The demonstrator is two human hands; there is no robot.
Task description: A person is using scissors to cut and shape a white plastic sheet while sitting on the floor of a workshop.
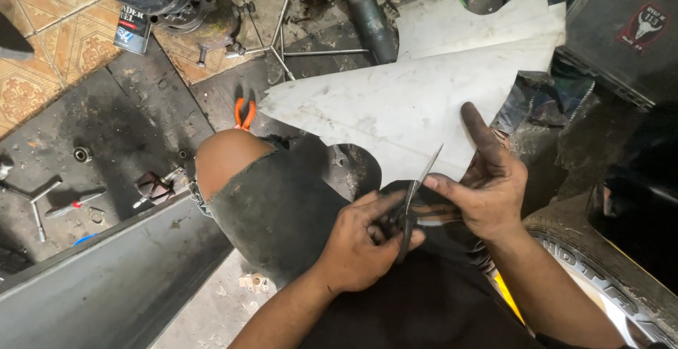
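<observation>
My left hand sits lowest in view, at about six o'clock, fingers curled tight around the dark handles of the scissors. The blades rise from that fist toward one o'clock, the tip resting on the lower edge of the pale sheet. Just beside it at three o'clock, my right hand pinches that edge, thumb pressed across toward the blades, forefinger stretched flat up the sheet toward twelve.

To cut well here, I judge the right hand should keep the sheet taut and flat close to the blades, with the forefinger clear of their line, while the left closes in long, steady bites rather than snipping with the tip.

My knee pokes through torn dark trousers at nine o'clock from the hands and props the sheet from below. Beyond it, at eleven, orange-handled pliers lie on the grimy floor. Farther left lie a small bearing and a T-shaped wrench. At twelve, past the sheet's far edge, an angle grinder lies beside a cross-shaped wheel wrench. A tyre curves in at four o'clock.
</observation>
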